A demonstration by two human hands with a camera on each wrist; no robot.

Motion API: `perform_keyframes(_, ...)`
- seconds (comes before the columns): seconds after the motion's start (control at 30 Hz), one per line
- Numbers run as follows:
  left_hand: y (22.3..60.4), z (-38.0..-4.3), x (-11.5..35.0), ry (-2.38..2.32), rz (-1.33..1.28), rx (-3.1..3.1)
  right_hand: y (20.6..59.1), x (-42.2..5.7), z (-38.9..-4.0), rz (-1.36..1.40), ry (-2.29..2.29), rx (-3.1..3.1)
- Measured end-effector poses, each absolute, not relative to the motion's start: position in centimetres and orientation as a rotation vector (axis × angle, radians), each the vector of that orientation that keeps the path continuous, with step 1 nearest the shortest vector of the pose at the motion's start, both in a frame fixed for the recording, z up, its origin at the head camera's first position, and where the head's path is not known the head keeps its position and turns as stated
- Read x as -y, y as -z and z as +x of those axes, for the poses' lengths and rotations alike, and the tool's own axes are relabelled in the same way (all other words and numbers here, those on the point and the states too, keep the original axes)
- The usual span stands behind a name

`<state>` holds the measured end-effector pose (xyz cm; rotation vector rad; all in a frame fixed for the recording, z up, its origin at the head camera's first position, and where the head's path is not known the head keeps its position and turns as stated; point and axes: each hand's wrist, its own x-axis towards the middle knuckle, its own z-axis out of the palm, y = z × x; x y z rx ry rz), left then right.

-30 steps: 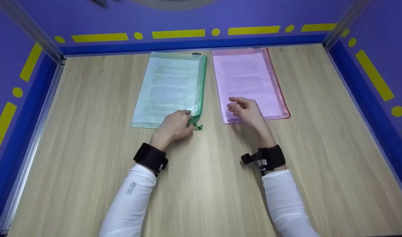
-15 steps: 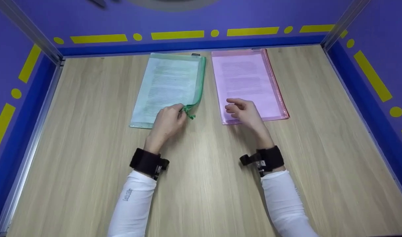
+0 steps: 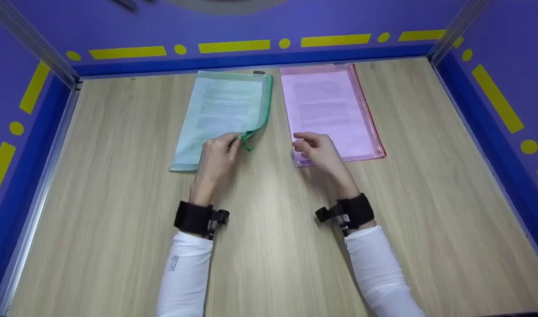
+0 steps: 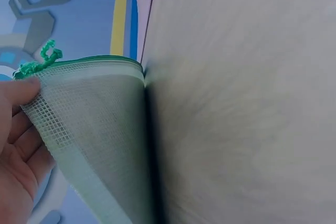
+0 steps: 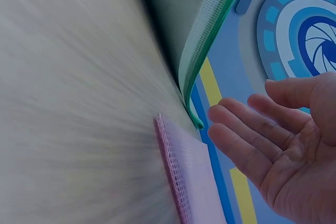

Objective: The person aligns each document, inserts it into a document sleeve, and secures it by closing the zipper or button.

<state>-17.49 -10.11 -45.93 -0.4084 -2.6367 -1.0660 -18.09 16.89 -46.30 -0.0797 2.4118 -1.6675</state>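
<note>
A green mesh zipper pouch (image 3: pixel 227 101) with a printed sheet inside lies at the back, left of the middle. My left hand (image 3: pixel 215 156) pinches its near right corner, by the green cord loop (image 3: pixel 248 143), and holds that corner raised. In the left wrist view the thumb presses on the mesh (image 4: pixel 79 98) while the lifted edge bends upward. To the right lies a pink mesh zipper pouch (image 3: pixel 324 97), flat, also with a printed sheet. My right hand (image 3: pixel 319 149) hovers over its near left part, fingers loosely bent and holding nothing; the right wrist view shows the palm (image 5: pixel 294 166).
Both pouches lie on a light wooden table (image 3: pixel 269 246) against the far wall. Blue-purple panels with yellow marks (image 3: pixel 233 46) close off the back and sides. Metal rails run along the table's side edges. A narrow strip of wood separates the pouches.
My left hand has drawn the green pouch's near right corner up and to the left, so its right edge now curves. The right hand stays nearly in place over the pink pouch.
</note>
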Motion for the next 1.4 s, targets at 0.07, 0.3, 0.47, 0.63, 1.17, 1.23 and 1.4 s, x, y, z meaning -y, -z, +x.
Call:
perform_keyframes(0.07,46.1,-17.4,10.0,1.06,-0.42,2.634,46.4,-16.6,-18.1,-0.09,1.678,-2.418)
perform_keyframes(0.3,46.6,-17.0,9.6,1.04,-0.433,2.621,46.7,-15.1,-17.8,-0.186,1.729,-2.43)
perform_keyframes(0.47,46.4,-16.9,8.9,1.012,-0.48,2.63,47.0,-13.9,-17.4,-0.276,1.629,-2.455)
perform_keyframes(0.63,46.4,-16.8,8.5,0.98,-0.533,2.639,47.3,-12.7,-17.0,-0.377,1.565,-2.447)
perform_keyframes(1.17,46.4,-16.3,8.6,0.992,-0.622,2.616,47.8,-10.5,-16.9,-0.409,1.573,-2.384)
perform_keyframes(1.23,46.4,-16.3,8.6,0.989,-0.624,2.619,47.8,-10.6,-16.9,-0.391,1.603,-2.356)
perform_keyframes(1.4,46.3,-16.3,8.7,0.951,-0.637,2.634,48.0,-10.5,-16.9,-0.366,1.602,-2.341)
